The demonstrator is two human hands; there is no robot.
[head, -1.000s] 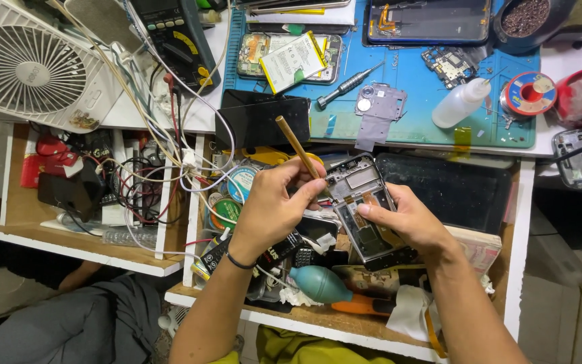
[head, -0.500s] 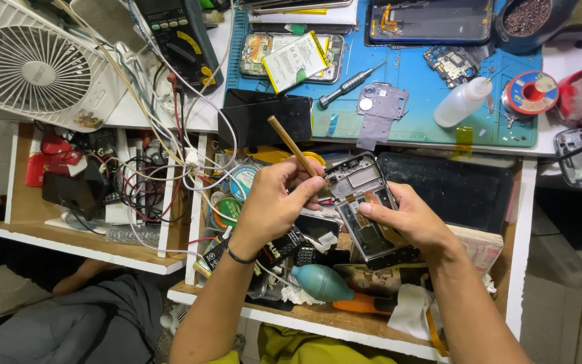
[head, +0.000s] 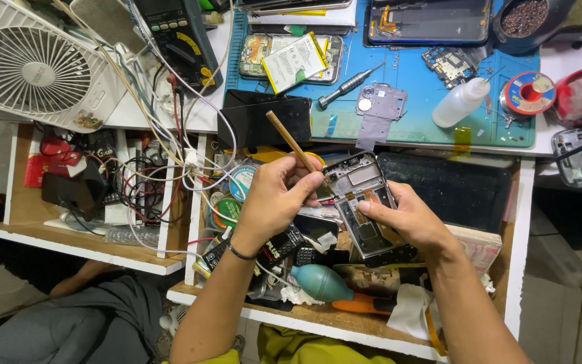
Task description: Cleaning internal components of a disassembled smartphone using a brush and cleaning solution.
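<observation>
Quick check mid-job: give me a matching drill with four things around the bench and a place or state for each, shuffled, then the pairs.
Things:
1. brush
2. phone frame
3. white fan
4. squeeze bottle

Places or states:
A. lying on the blue mat
B. in the left hand's grip
C. top left of the bench
D. held by the right hand

Pairs: 1-B, 2-D, 3-C, 4-A
</observation>
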